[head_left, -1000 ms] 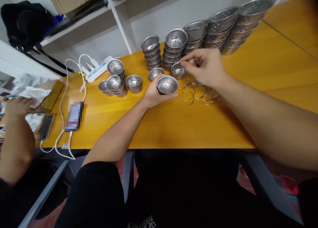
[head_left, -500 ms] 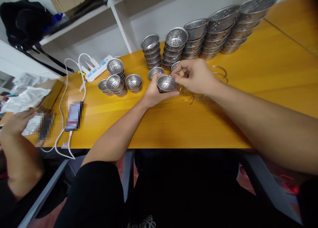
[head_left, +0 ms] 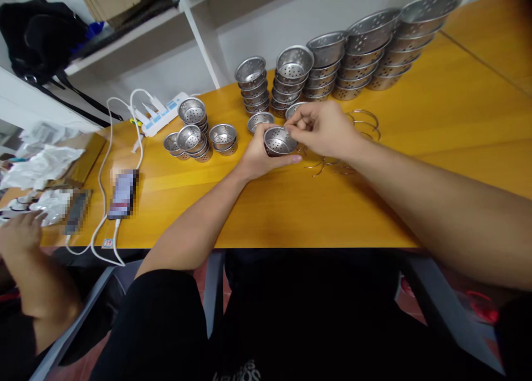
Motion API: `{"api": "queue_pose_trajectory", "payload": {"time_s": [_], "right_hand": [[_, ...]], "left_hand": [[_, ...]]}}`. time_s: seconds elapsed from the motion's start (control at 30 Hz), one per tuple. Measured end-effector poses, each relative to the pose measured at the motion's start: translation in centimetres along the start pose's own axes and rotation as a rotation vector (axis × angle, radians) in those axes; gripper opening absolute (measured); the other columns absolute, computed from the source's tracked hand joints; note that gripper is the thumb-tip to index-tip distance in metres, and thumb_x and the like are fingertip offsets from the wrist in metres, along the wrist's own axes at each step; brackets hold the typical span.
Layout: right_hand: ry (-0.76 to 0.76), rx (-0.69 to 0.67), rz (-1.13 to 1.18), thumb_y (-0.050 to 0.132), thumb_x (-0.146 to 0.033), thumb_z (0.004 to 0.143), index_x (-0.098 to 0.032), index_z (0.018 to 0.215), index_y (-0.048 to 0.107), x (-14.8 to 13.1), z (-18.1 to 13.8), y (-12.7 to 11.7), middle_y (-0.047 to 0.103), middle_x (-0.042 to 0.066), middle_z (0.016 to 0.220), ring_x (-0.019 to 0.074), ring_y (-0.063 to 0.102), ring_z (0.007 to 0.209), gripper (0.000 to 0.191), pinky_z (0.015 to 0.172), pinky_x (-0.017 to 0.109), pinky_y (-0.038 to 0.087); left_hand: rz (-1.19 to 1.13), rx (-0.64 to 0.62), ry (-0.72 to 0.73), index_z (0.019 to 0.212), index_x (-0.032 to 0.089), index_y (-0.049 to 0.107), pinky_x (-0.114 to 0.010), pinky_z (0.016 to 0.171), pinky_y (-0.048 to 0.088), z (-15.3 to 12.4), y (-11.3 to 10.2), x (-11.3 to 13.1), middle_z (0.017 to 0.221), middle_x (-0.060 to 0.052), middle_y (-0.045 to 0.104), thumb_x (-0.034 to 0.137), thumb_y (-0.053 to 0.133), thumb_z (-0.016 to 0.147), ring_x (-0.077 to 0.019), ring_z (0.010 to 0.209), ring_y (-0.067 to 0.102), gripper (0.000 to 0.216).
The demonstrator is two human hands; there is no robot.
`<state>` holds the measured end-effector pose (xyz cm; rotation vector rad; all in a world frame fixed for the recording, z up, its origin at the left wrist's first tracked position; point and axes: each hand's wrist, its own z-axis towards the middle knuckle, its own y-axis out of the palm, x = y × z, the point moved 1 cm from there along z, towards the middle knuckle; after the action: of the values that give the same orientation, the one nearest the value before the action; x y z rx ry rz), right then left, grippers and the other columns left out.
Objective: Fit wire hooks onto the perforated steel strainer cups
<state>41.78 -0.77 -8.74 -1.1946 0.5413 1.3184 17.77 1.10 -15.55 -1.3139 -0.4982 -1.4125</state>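
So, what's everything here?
Tall perforated cup stacks: 5, silver, back
Short cup groups: 4, silver, left
Front cups: 2, silver, before stacks
Held cup: 1, silver, centre
Curved wires: several, silver, right
Table: 1, yellow, beneath
Phone-like devices: 2, dark, left
Power strip: 1, white, back left
Cables: several, white, left
Strapped bag: 1, black, shelf
Plastic bags: several, white, left
Co-worker's arm: 1, bare, left
Left fingers: 1 set, around held cup
Right fingers: 1 set, by its rim

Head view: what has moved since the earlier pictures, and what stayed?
The right hand moved left and down the view to the rim of the held cup. A co-worker's hand moved down too. The left hand still grips that cup; the stacks stayed.
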Motion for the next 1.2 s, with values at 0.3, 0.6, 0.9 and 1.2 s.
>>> {"api": "queue_pose_trajectory", "payload": {"time_s": [0.3,0.6,0.9,1.2], "right_hand": [[0.015,0.018,-0.020,0.102,-0.031,0.100,-0.028,0.100,0.082,0.3,0.4,0.5,0.054,-0.004,0.066,0.0180,0.045,0.063,0.020,0.065,0.039,0.037],[-0.011,-0.217,0.274,0.116,-0.087,0.087,-0.033,0.101,0.087,-0.8,0.4,-1.3,0.079,0.002,0.083,0.0221,0.063,0.068,0.063,0.061,0.041,0.050],[-0.017,-0.276,0.303,0.121,-0.094,0.074,-0.032,0.088,0.081,-1.1,0.5,-0.8,0.075,0.000,0.076,0.0205,0.063,0.067,0.075,0.057,0.039,0.051],[-0.028,-0.304,0.293,0.125,-0.078,0.079,-0.031,0.089,0.081,-0.4,0.7,-1.1,0.074,-0.001,0.074,0.0192,0.062,0.063,0.065,0.057,0.037,0.047]], "left_hand": [[0.009,0.022,-0.006,0.149,0.026,0.059,-0.061,0.128,0.067,-0.4,0.3,1.4,0.144,-0.011,0.077,0.082,0.118,0.078,-0.0339,0.133,0.081,0.108],[-0.176,0.008,-0.167,0.140,0.027,0.073,-0.060,0.128,0.066,-0.4,-1.1,2.7,0.132,-0.008,0.084,0.105,0.107,0.072,-0.0335,0.129,0.082,0.108],[-0.128,-0.041,-0.104,0.148,0.026,0.066,-0.059,0.130,0.068,-0.4,-0.8,2.5,0.139,-0.009,0.083,0.093,0.118,0.067,-0.0335,0.132,0.085,0.118],[-0.097,-0.042,-0.090,0.147,0.026,0.064,-0.059,0.128,0.066,0.0,-0.8,2.1,0.137,-0.008,0.080,0.089,0.117,0.070,-0.0340,0.133,0.082,0.113]]}}
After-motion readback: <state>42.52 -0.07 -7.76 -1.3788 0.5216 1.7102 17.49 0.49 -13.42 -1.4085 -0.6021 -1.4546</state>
